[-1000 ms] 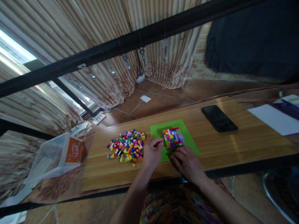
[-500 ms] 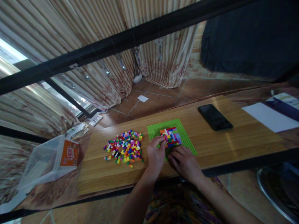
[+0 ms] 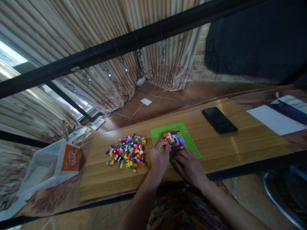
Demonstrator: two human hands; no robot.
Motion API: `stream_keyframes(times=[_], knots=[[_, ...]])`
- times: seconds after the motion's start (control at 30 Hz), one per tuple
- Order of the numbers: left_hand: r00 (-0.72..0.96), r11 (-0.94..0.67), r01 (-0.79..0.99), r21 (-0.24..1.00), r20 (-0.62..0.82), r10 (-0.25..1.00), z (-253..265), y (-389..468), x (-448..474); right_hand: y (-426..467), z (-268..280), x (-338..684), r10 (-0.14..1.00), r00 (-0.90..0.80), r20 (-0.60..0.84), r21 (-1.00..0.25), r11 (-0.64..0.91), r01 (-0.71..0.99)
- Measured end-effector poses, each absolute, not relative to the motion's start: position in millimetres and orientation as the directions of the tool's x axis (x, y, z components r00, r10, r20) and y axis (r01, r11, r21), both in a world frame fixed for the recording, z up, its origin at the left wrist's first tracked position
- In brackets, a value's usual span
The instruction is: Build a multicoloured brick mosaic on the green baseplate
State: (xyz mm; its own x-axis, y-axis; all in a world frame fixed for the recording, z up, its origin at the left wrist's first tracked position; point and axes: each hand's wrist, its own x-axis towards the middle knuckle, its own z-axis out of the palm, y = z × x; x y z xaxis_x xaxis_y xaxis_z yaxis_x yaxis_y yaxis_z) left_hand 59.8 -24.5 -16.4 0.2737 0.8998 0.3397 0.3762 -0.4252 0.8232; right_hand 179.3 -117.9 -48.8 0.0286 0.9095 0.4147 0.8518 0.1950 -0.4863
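Observation:
A green studded baseplate (image 3: 192, 140) lies on the wooden board, with a patch of colourful toy bricks (image 3: 176, 140) pressed together on it. My left hand (image 3: 160, 158) is at the patch's left edge, thumb and fingertips closed in a pinch. Whatever is between those fingertips is too small to make out. Over the near edge of the baseplate rests my right hand (image 3: 188, 164), its fingers bent and close together just below the patch. Its fingertips are partly hidden. To the left, a loose pile of small bricks (image 3: 129, 150) in many colours is spread on the board.
A black phone (image 3: 220, 120) lies right of the baseplate on the wooden board (image 3: 105, 182). Beyond it are white paper (image 3: 275, 119) and a dark blue packet (image 3: 294, 110). A clear plastic box (image 3: 45, 172) with an orange label stands at the left. A dark bar (image 3: 144, 33) crosses above.
The view has shifted very slightly. My left fingertips remain at the left edge of the brick patch, and my right hand stays over the baseplate's near edge.

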Motion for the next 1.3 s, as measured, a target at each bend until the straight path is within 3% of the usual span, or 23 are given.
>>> stream_keyframes(times=[0.3, 0.63, 1.3], knots=[[0.367, -0.472, 0.365, 0.802, 0.342, 0.865, -15.0, -17.9, 55.6, -117.9, -49.2, 179.2, 0.908, 0.030, 0.419, -0.506, 0.206, 0.837], [0.363, -0.481, 0.354, 0.802, 0.357, 0.861, -12.6, -18.9, 60.4, -118.8, -47.7, 178.9, 0.909, 0.031, 0.415, -0.507, 0.203, 0.838], [0.422, -0.511, 0.527, 0.679, 0.313, 0.851, -12.6, -20.5, 60.1, -118.6, -45.2, 179.9, 0.908, 0.019, 0.420, -0.484, 0.206, 0.850]])
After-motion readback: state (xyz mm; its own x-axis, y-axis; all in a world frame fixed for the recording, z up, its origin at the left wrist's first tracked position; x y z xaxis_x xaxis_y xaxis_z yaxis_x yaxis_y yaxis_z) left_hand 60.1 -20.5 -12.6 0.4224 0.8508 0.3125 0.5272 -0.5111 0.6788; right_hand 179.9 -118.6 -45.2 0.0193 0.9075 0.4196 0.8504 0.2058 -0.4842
